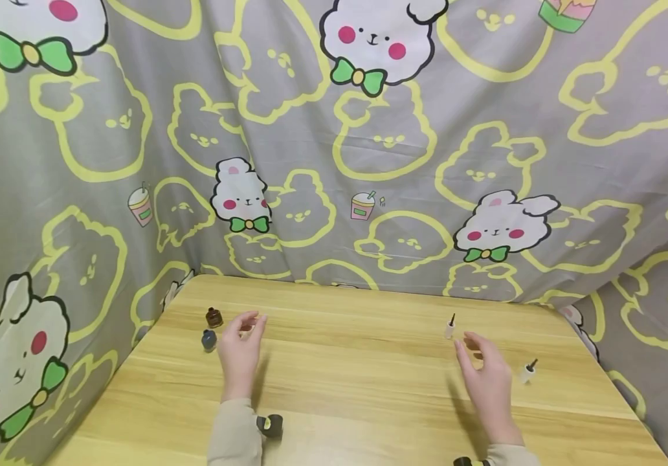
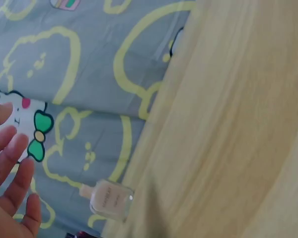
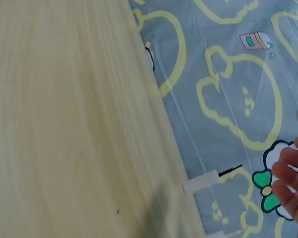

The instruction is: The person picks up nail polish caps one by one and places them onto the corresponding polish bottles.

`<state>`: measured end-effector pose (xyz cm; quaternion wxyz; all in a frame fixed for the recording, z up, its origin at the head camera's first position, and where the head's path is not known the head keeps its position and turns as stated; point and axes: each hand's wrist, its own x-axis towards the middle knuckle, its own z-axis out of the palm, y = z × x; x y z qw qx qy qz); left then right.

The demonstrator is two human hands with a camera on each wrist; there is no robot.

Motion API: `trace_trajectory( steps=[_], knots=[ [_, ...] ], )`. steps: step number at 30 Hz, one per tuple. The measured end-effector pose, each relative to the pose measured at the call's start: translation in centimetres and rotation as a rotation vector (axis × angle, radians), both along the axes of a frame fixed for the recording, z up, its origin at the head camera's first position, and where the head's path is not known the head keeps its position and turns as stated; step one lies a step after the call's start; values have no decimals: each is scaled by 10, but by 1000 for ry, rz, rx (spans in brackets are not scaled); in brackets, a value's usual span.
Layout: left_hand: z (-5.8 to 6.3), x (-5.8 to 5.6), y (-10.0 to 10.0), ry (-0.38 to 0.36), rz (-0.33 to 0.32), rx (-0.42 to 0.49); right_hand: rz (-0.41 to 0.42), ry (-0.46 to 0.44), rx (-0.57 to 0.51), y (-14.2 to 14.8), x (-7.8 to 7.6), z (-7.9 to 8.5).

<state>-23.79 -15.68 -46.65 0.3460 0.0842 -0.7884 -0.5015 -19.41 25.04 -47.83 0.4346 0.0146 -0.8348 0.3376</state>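
My left hand (image 1: pixel 239 353) is raised over the left part of the table, its fingers loosely bent around nothing. Left of it stand a dark brown nail polish bottle (image 1: pixel 214 318) and a dark blue nail polish bottle (image 1: pixel 208 340). The left wrist view shows a pale pink nail polish bottle (image 2: pixel 111 199) with a bare neck, past the fingers (image 2: pixel 12 161). On the right, my right hand (image 1: pixel 488 382) hovers empty, fingers slightly curved. Near its fingertips a white brush cap (image 1: pixel 450 330) stands with its dark brush upward; another white brush cap (image 1: pixel 528 373) stands to its right.
The wood-grain table (image 1: pixel 357 362) ends at a grey curtain (image 1: pixel 311 149) with cartoon prints, which hangs behind and at both sides. A black wrist camera (image 1: pixel 270 425) sits at the left sleeve (image 1: pixel 235 433), and another at the right wrist shows partly at the bottom edge.
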Motion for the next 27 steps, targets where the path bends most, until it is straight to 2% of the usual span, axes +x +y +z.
trace_trajectory(
  steps=[5,10,15,19,23,27],
  knots=[
    [-4,-1,-8,-14,55,34,0,91,-82,5,-1,-3],
    [-9,0,-12,-111,75,79,-36,66,-198,7,0,-5],
    [-16,-1,-15,-171,69,145,-97,-27,-320,8,0,-7],
    [-20,-2,-18,-214,54,199,-129,-137,-396,10,2,-6],
    [-22,-2,-20,-266,40,223,-122,-234,-443,14,3,-7],
    [-24,-2,-23,-320,14,232,-64,-333,-503,20,2,-10]
  ],
)
